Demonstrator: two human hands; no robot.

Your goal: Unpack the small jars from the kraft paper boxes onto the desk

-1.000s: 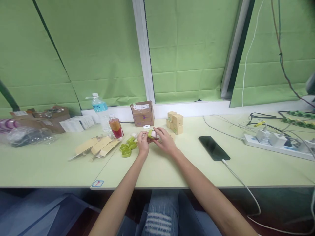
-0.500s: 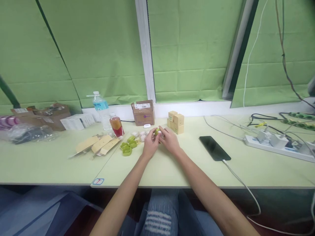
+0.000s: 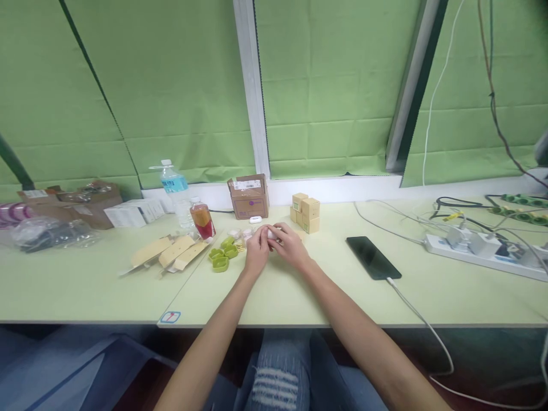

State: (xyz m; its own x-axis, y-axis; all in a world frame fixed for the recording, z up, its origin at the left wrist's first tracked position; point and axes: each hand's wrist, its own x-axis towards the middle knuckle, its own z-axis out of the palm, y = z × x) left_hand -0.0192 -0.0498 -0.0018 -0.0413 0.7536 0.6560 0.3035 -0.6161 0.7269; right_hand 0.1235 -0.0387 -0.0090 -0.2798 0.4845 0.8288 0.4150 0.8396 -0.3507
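Both my hands meet over the table, closed around a small whitish piece [image 3: 271, 234] mostly covered by the fingers. My left hand [image 3: 257, 250] pinches it from the left. My right hand [image 3: 289, 245] grips it from the right with bent fingers. Several small green cups [image 3: 220, 264] sit together to the left of my hands. Beside them, partly behind my left hand, lie small whitish pieces [image 3: 246, 233] and some thin yellowish bits [image 3: 240, 246]. Behind my right hand stands a stack of small tan cardboard boxes [image 3: 310, 216].
Flattened cardboard pieces [image 3: 175, 251] lie at left, near a red-labelled drink bottle [image 3: 202, 219] and a water bottle [image 3: 174, 191]. A brown carton [image 3: 250, 197] and white case [image 3: 256, 220] stand behind. At right are a phone [image 3: 373, 258] on its cable and a power strip [image 3: 483, 258].
The green piece seen between my fingers before no longer shows; a whitish piece shows there now. My fingers have drawn closer together, and my right hand has shifted slightly left.
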